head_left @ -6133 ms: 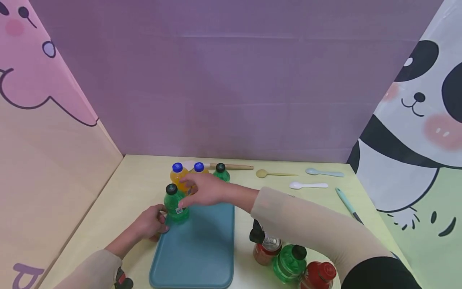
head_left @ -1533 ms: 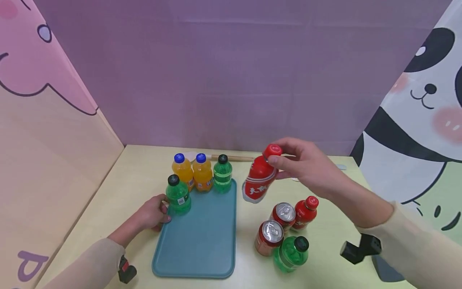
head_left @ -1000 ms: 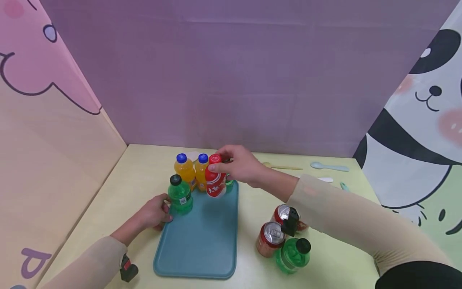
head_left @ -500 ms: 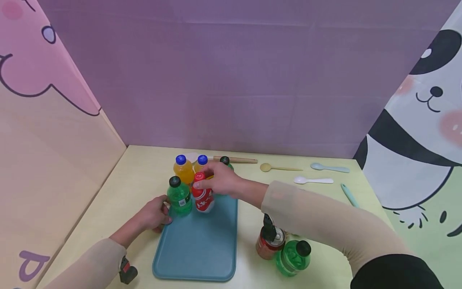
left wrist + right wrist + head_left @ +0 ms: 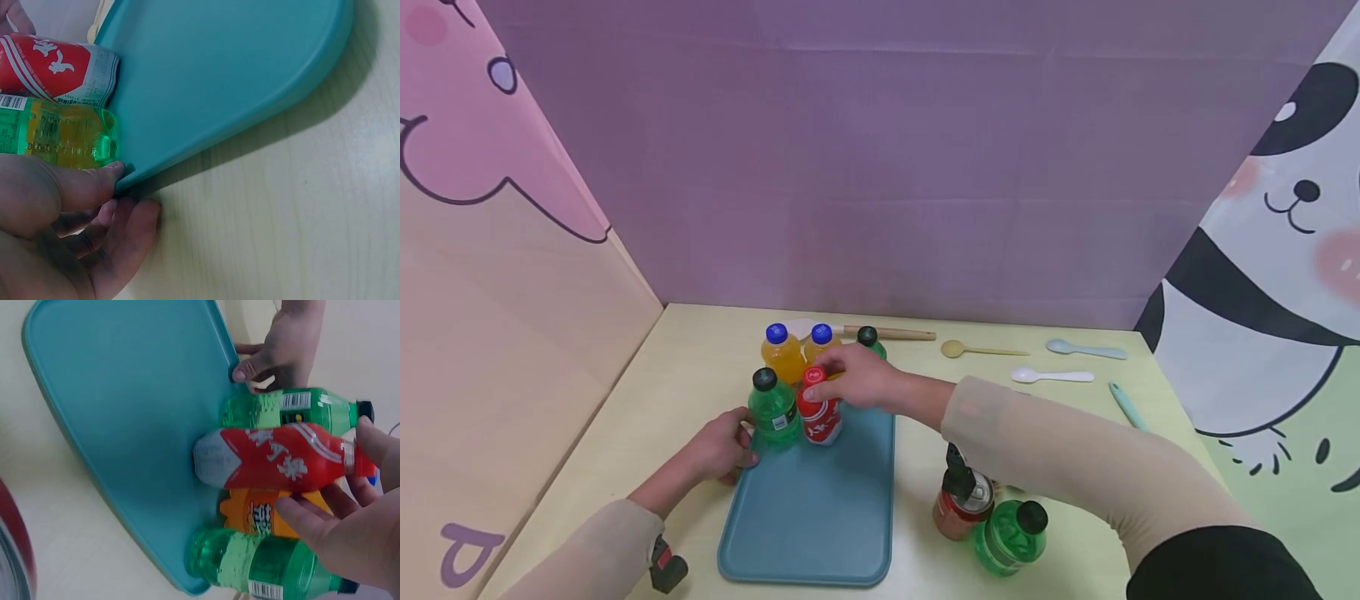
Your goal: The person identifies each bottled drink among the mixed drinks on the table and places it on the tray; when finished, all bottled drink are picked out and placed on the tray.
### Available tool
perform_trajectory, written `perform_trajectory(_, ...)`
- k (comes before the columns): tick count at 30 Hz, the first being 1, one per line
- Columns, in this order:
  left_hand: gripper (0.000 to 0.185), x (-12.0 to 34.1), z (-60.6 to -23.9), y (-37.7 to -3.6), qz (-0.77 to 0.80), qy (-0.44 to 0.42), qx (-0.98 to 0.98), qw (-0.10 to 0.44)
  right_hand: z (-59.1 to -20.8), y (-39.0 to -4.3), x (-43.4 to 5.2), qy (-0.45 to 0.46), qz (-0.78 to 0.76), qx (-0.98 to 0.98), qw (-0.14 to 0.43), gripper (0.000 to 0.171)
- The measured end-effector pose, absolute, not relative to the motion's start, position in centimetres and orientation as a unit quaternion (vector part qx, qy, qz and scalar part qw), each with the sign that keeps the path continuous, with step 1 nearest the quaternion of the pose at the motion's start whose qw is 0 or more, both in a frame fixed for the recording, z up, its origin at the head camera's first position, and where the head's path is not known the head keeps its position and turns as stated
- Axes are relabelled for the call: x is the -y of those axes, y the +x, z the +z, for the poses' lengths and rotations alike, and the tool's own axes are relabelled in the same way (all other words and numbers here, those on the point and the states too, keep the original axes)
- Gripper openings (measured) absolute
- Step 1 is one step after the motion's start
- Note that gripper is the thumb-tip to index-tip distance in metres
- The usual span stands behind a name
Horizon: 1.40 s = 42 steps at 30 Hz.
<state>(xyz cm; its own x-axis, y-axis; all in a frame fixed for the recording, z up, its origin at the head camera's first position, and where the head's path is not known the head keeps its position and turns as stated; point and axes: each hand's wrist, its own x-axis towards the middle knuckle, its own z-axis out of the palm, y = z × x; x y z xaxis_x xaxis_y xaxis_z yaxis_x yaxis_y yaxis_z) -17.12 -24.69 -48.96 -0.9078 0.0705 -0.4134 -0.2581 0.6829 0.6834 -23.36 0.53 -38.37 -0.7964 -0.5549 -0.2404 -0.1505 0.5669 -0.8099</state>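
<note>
My left hand pinches the left edge of a blue-green tray; in the left wrist view the thumb lies on top of the rim, with fingers below. My right hand holds a red drink bottle by its neck and cap. That bottle stands on the tray, just right of a green bottle with a black cap. Behind them are two orange-drink bottles with blue caps and another green bottle, partly covered by my right hand in the head view.
Right of the tray stand a red can and a green bottle; my right sleeve covers things behind them. Spoons in yellow, white and pale blue, a teal handle and a wooden-handled utensil lie toward the back.
The right hand brought the red bottle from the right, over the tray, down beside the front green bottle; over the last half second it sank slightly. The left hand stayed at the tray's edge.
</note>
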Motion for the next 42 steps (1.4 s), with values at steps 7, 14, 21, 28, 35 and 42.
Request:
perform_trajectory(7,0.055,24.8,-48.9,-17.0,0.390,-0.052,-0.895,0.209,-38.5,-23.5,-0.6,-0.202,-0.428,-0.845,0.248,0.037)
perform_trajectory(14,0.054,24.9,-48.8,-16.8,0.395,-0.034,-0.896,0.201,-38.7,-23.4,-0.3,-0.212,-0.437,-0.837,0.250,0.035)
perform_trajectory(21,0.054,24.9,-48.9,-16.8,0.397,-0.040,-0.895,0.200,-38.2,-23.6,-0.7,-0.224,-0.433,-0.835,0.254,0.036)
perform_trajectory(28,0.054,24.9,-49.2,-16.8,0.400,-0.038,-0.894,0.199,-35.8,-23.7,-2.3,-0.248,-0.431,-0.835,0.234,0.043)
perform_trajectory(35,0.054,24.9,-49.2,-16.8,0.393,-0.043,-0.897,0.199,-32.5,-22.6,-6.4,-0.277,-0.453,-0.819,0.216,0.045)
perform_trajectory(42,0.055,24.7,-49.2,-16.8,0.394,-0.046,-0.897,0.195,-30.7,-19.9,-13.2,-0.234,-0.489,-0.812,0.219,0.045)
